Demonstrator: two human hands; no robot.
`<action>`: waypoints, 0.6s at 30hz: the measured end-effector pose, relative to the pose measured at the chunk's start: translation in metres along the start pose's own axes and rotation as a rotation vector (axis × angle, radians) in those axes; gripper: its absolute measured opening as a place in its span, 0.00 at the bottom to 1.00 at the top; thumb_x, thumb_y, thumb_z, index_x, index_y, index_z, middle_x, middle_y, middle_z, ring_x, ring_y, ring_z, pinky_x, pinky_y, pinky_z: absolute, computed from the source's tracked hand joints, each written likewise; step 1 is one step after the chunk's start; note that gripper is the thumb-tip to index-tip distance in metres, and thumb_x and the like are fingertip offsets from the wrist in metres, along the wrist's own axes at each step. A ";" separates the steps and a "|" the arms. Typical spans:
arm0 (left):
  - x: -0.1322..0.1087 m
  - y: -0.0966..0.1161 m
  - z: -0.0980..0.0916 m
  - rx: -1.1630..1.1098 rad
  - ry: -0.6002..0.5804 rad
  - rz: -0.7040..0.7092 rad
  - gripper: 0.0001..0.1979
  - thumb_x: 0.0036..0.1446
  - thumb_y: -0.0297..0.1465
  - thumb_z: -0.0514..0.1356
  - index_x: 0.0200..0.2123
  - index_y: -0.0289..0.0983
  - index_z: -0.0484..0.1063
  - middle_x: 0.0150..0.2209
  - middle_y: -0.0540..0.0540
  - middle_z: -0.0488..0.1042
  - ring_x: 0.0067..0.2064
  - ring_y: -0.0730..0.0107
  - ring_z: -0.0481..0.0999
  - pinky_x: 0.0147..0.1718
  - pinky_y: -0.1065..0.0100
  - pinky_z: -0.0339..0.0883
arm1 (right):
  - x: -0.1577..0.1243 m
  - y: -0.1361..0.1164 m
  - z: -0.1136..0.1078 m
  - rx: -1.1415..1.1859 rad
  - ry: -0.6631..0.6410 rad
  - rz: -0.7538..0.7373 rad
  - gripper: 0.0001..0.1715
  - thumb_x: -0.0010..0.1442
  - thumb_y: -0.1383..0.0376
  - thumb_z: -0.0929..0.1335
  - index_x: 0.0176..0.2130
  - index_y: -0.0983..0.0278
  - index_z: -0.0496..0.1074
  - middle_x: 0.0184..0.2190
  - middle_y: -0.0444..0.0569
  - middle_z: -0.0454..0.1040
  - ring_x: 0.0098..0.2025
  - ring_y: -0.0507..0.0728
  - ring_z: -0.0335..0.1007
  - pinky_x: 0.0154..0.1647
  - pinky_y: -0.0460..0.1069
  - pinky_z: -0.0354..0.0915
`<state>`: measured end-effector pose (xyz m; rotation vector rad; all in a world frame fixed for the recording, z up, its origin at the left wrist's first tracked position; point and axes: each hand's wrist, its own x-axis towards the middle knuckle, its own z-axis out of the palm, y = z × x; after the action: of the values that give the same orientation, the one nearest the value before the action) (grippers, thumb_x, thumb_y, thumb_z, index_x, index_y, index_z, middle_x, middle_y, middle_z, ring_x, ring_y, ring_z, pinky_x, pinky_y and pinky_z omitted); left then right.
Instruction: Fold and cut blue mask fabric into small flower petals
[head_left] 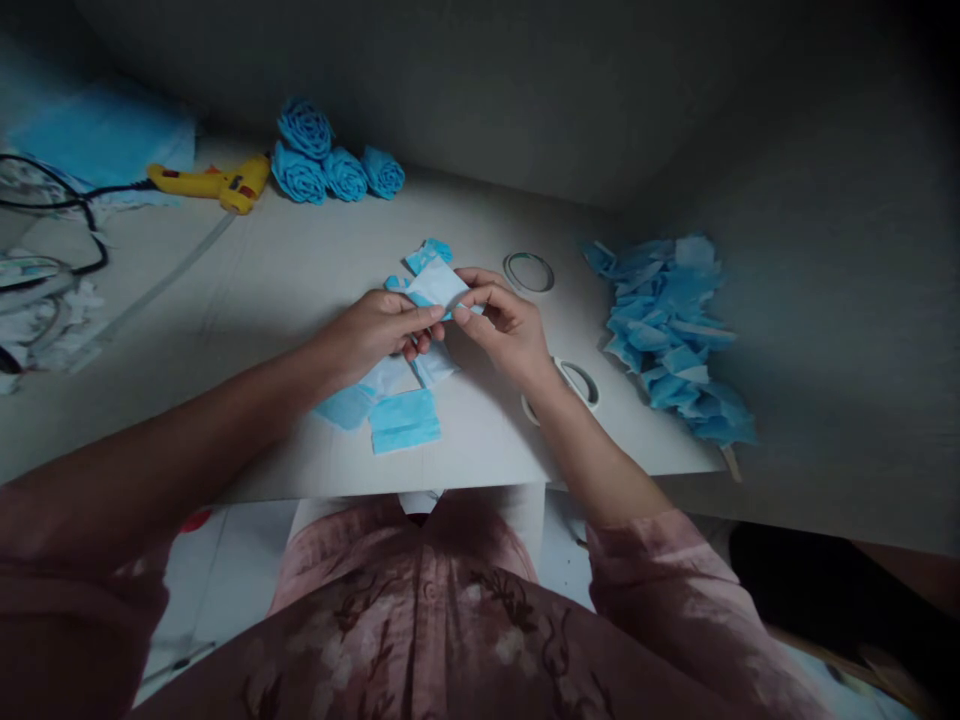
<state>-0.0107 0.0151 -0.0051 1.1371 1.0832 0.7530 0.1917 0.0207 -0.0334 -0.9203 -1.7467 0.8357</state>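
My left hand and my right hand meet over the middle of the white table. Both pinch the same small blue and white paper piece, fingertips touching it from either side. Under my left hand lie more blue paper pieces, flat on the table near its front edge.
Several finished blue paper roses sit at the back by the wall, beside a yellow glue gun with a black cord. A heap of cut blue paper lies at the right. Two tape rolls lie near my right hand.
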 end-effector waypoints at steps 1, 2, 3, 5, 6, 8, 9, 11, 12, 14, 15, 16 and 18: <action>0.000 0.000 0.000 0.008 -0.013 0.001 0.16 0.68 0.29 0.64 0.26 0.34 0.78 0.23 0.48 0.73 0.23 0.77 0.69 0.26 0.73 0.61 | 0.000 0.001 0.001 0.054 0.002 0.036 0.24 0.61 0.41 0.76 0.35 0.59 0.80 0.54 0.53 0.80 0.61 0.62 0.75 0.65 0.60 0.67; -0.001 0.000 0.000 0.017 -0.023 0.000 0.16 0.68 0.29 0.64 0.26 0.34 0.78 0.23 0.48 0.73 0.23 0.77 0.69 0.26 0.73 0.61 | 0.001 0.001 0.002 0.106 0.006 0.069 0.25 0.60 0.41 0.77 0.35 0.59 0.79 0.51 0.52 0.81 0.59 0.61 0.76 0.64 0.58 0.67; -0.001 0.001 0.000 0.024 -0.030 -0.001 0.16 0.68 0.29 0.63 0.26 0.34 0.78 0.23 0.48 0.73 0.23 0.77 0.69 0.26 0.73 0.61 | 0.001 0.001 0.003 0.152 0.009 0.101 0.25 0.58 0.41 0.78 0.34 0.58 0.79 0.47 0.50 0.82 0.56 0.59 0.77 0.62 0.56 0.67; -0.003 0.003 0.001 0.035 -0.037 -0.002 0.16 0.69 0.29 0.63 0.26 0.34 0.78 0.23 0.48 0.74 0.24 0.77 0.70 0.26 0.73 0.61 | 0.001 -0.001 0.004 0.225 0.006 0.155 0.25 0.56 0.41 0.79 0.33 0.59 0.79 0.39 0.46 0.81 0.47 0.56 0.77 0.56 0.53 0.69; -0.003 0.004 0.001 0.042 -0.037 -0.001 0.16 0.68 0.29 0.62 0.26 0.34 0.78 0.23 0.48 0.74 0.24 0.77 0.70 0.26 0.73 0.62 | 0.001 -0.002 0.004 0.246 0.002 0.172 0.25 0.56 0.41 0.79 0.33 0.59 0.78 0.36 0.45 0.79 0.43 0.54 0.75 0.52 0.52 0.69; -0.004 0.005 0.002 0.072 -0.033 0.008 0.15 0.66 0.28 0.64 0.25 0.34 0.78 0.22 0.49 0.73 0.23 0.77 0.69 0.25 0.73 0.61 | 0.002 -0.005 0.004 0.259 -0.005 0.186 0.25 0.56 0.42 0.80 0.34 0.60 0.78 0.33 0.42 0.77 0.37 0.52 0.71 0.46 0.51 0.68; -0.004 0.005 0.002 0.095 -0.031 0.016 0.14 0.65 0.27 0.65 0.25 0.34 0.78 0.22 0.50 0.73 0.23 0.77 0.69 0.25 0.74 0.61 | 0.002 -0.006 0.004 0.258 -0.004 0.181 0.25 0.56 0.43 0.80 0.34 0.60 0.77 0.32 0.42 0.77 0.36 0.52 0.70 0.45 0.50 0.68; -0.003 0.005 0.002 0.138 -0.026 0.035 0.13 0.62 0.26 0.66 0.24 0.34 0.77 0.20 0.50 0.72 0.23 0.77 0.69 0.24 0.74 0.61 | 0.002 -0.006 0.004 0.255 0.003 0.166 0.26 0.55 0.43 0.80 0.35 0.60 0.76 0.34 0.43 0.77 0.38 0.52 0.71 0.46 0.50 0.69; -0.003 0.005 0.001 0.153 -0.023 0.046 0.12 0.61 0.26 0.66 0.24 0.35 0.77 0.20 0.50 0.72 0.23 0.77 0.69 0.24 0.74 0.61 | 0.002 -0.006 0.004 0.253 0.005 0.166 0.26 0.55 0.43 0.80 0.37 0.60 0.76 0.35 0.43 0.77 0.39 0.53 0.72 0.47 0.50 0.70; -0.001 0.004 -0.001 0.171 -0.016 0.065 0.11 0.59 0.27 0.66 0.23 0.35 0.77 0.20 0.50 0.72 0.23 0.77 0.69 0.24 0.74 0.61 | 0.002 -0.002 0.004 0.250 -0.004 0.174 0.29 0.56 0.41 0.79 0.44 0.58 0.76 0.36 0.44 0.77 0.41 0.54 0.74 0.48 0.52 0.72; -0.001 0.003 -0.001 0.178 -0.013 0.072 0.11 0.59 0.27 0.67 0.23 0.35 0.77 0.20 0.50 0.72 0.22 0.77 0.69 0.24 0.73 0.61 | 0.002 0.000 0.003 0.244 -0.010 0.176 0.32 0.57 0.40 0.78 0.50 0.57 0.75 0.37 0.43 0.77 0.41 0.55 0.75 0.48 0.52 0.73; 0.000 0.002 -0.002 0.183 -0.006 0.079 0.11 0.59 0.28 0.67 0.23 0.35 0.77 0.20 0.50 0.72 0.22 0.76 0.69 0.24 0.73 0.61 | 0.001 0.003 0.003 0.234 -0.019 0.174 0.35 0.57 0.40 0.78 0.55 0.55 0.74 0.37 0.43 0.78 0.40 0.55 0.76 0.47 0.53 0.74; 0.001 0.001 -0.004 0.181 0.017 0.102 0.12 0.58 0.29 0.67 0.22 0.35 0.77 0.20 0.50 0.72 0.23 0.76 0.68 0.24 0.73 0.61 | 0.001 0.008 0.002 0.200 -0.040 0.161 0.41 0.58 0.40 0.77 0.63 0.53 0.70 0.38 0.44 0.79 0.39 0.56 0.75 0.46 0.53 0.75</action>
<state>-0.0138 0.0174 -0.0047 1.3499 1.1315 0.7573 0.1910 0.0248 -0.0401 -0.9230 -1.6039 1.1194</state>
